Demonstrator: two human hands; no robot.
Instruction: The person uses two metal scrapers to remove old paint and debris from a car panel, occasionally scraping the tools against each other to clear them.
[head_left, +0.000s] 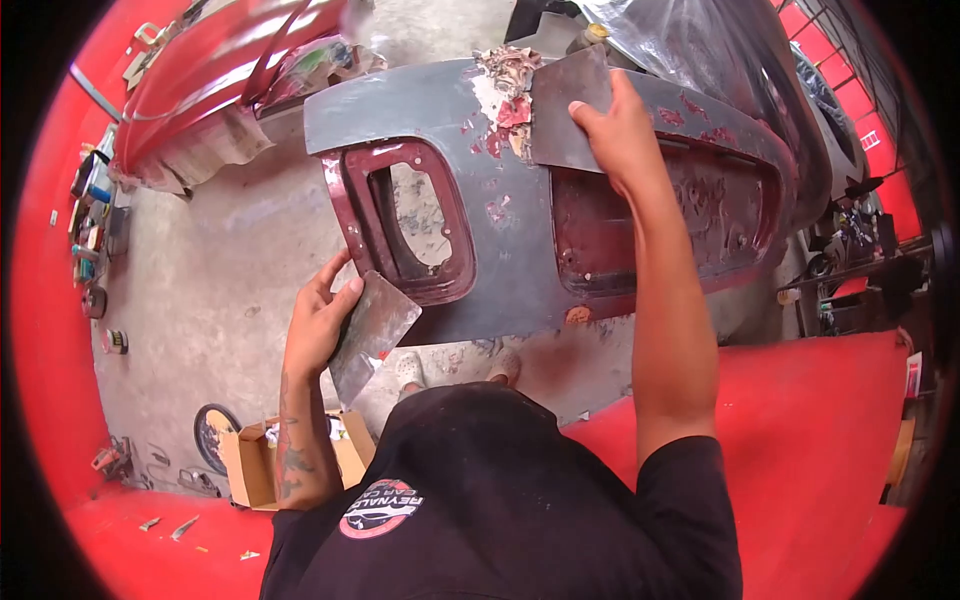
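A grey car trunk lid [510, 240] with bare maroon recesses lies in front of me. My right hand [615, 125] grips a dark flat metal plate [567, 110], held over the upper middle of the lid. Right beside the plate's left edge is a heap of crumpled, flaky material [508, 75], with red and white patches below it. My left hand [325, 315] holds a smaller smeared metal plate [372, 335] near the lid's lower left corner, beside the maroon lamp opening [455, 225].
A red car panel [210, 75] stands at the upper left. Plastic sheeting [680, 40] covers a car at the upper right. A cardboard box [250, 470] and a round black-rimmed object [212, 435] are at the lower left. Tools and shelves [860, 250] stand at the right.
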